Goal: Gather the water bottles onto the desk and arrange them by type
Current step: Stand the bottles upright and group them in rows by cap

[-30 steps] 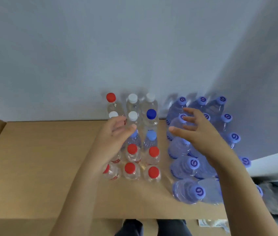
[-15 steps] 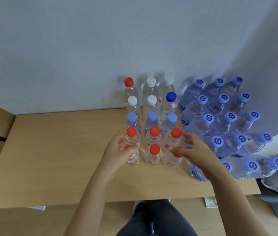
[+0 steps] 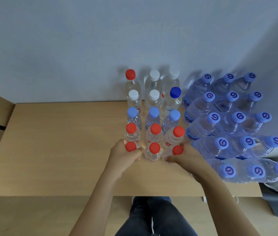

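Bottles [image 3: 154, 151] on worktop [image 3: 58, 142], red caps nearest. Left grip [image 3: 123, 155] curled round left front bottle [image 3: 131, 149], right grip [image 3: 184, 157] round right front bottle [image 3: 175, 153], likely squaring row.

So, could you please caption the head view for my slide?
Both hands grip front-row red-capped bottles on the desk beside larger blue-capped bottles.

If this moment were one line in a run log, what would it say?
stage: aligning front row | left hand: grips red-capped bottle | right hand: grips red-capped bottle | desk: bottles upright
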Motion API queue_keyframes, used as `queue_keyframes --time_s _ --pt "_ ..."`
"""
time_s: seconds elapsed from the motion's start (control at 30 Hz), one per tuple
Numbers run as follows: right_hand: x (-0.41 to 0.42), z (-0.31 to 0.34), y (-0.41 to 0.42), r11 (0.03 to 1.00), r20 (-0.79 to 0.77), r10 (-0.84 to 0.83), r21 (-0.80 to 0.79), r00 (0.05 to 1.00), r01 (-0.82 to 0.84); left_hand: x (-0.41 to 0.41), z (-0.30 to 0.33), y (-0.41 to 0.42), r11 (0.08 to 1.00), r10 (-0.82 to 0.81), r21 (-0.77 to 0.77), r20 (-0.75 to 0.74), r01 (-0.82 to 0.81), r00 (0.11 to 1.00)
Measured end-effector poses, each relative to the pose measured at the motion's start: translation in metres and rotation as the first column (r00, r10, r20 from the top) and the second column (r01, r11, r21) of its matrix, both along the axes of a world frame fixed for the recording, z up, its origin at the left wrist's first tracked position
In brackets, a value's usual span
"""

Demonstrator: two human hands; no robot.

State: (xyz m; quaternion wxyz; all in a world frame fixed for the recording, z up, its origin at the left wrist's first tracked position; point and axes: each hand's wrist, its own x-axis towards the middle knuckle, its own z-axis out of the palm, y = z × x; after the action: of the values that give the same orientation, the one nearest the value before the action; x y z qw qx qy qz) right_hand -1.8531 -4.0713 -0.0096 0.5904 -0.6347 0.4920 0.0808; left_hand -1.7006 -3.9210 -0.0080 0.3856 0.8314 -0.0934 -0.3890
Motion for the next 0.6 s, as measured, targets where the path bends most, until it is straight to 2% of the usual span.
queue_keyframes --time_s 0.27,0.47,0.6 --pt "-0.002 -0.003 0.001 1.0 0.025 0.008 0.025 1.0 -0.008 -0.008 -0.003 -0.005 0.999 0.001 -0.054 0.009 0.0 1.0" --pt "-0.007 0.026 -0.007 0.991 0.205 0.05 0.108 0.977 -0.073 -0.002 0.007 -0.004 0.989 -0.047 -0.143 -0.066 0.037 0.997" --pt "-0.002 0.039 -0.021 0.996 0.237 0.005 0.081 0.971 -0.025 0.017 0.017 -0.012 0.996 0.067 -0.049 -0.022 -0.068 0.997"
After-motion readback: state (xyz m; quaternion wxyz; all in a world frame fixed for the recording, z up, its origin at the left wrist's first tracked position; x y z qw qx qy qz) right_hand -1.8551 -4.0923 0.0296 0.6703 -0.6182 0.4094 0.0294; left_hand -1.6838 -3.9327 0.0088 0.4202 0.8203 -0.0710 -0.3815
